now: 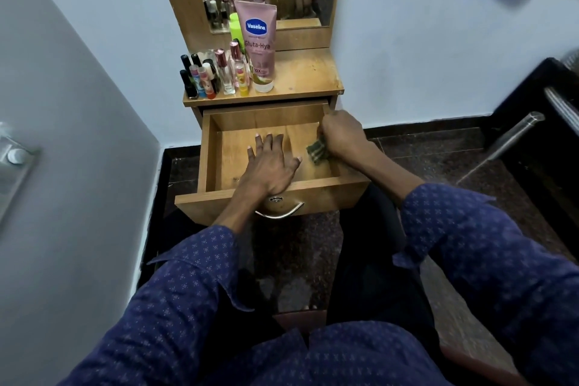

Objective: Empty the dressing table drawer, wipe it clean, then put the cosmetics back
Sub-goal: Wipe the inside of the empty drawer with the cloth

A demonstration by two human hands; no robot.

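The left hand [269,166] lay flat, fingers [261,146] spread, on the floor of the open drawer [266,194]. Just right of it, the right hand [341,135] gripped a cloth [316,150] against the drawer's right wall. Beyond the fingers, bottles [213,75] and a pink tube [257,41] stood on the surface [307,75].

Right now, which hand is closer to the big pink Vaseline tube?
The right hand. It grips a cloth at the drawer's back right corner, below the Vaseline tube. The left hand lies flat on the drawer floor, nearer the front.
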